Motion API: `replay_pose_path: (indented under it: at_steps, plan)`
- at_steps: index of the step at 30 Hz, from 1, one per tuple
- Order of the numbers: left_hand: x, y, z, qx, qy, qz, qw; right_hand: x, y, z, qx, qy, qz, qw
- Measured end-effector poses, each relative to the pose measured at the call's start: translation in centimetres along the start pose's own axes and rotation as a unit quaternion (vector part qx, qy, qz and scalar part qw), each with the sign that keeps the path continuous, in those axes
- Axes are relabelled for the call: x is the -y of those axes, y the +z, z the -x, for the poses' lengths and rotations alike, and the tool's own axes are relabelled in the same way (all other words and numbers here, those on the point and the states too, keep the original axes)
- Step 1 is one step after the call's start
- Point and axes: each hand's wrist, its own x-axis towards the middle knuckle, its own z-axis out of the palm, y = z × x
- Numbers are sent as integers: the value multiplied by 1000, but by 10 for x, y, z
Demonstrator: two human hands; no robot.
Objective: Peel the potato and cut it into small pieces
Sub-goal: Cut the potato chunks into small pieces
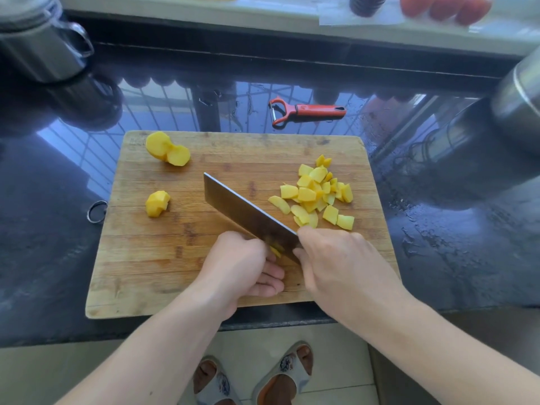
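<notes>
The right hand [336, 258] grips the handle of the cleaver [245, 211], fingers wrapped round it though the handle itself is hidden under the hand; the blade runs from that hand diagonally up and left across the board [146, 273]. The left hand [242, 264] sits just left of the blade's heel, fingers curled down over a small potato piece [275, 250], of which only a yellow sliver shows between knuckles and steel. So the piece being cut lies right at the blade, between the 2 hands, nearer the left, and its long axis cannot be told because the fingers cover it. The cut pile [318, 194] lies to the right of the blade, near the right hand. 2 uncut chunks wait on the left side of the board: a big one [166, 149] at the far corner and a smaller one [157, 203] below it, both well apart from the left hand, which is the nearer hand to fetch them. The peeler [304, 110] lies on the tabletop [58, 229] beyond the board; peeling looks finished, dicing seems roughly half done
</notes>
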Motion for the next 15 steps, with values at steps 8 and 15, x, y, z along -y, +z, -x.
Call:
replay_pose_path:
  at_steps: [8,15]
  plan:
    - [2,-1,0,6,8,-2,1000,-6,-10,12,-33,-8,-31,999]
    - [2,0,0,3,4,0,1000,-6,-12,18,-18,-12,2,1000]
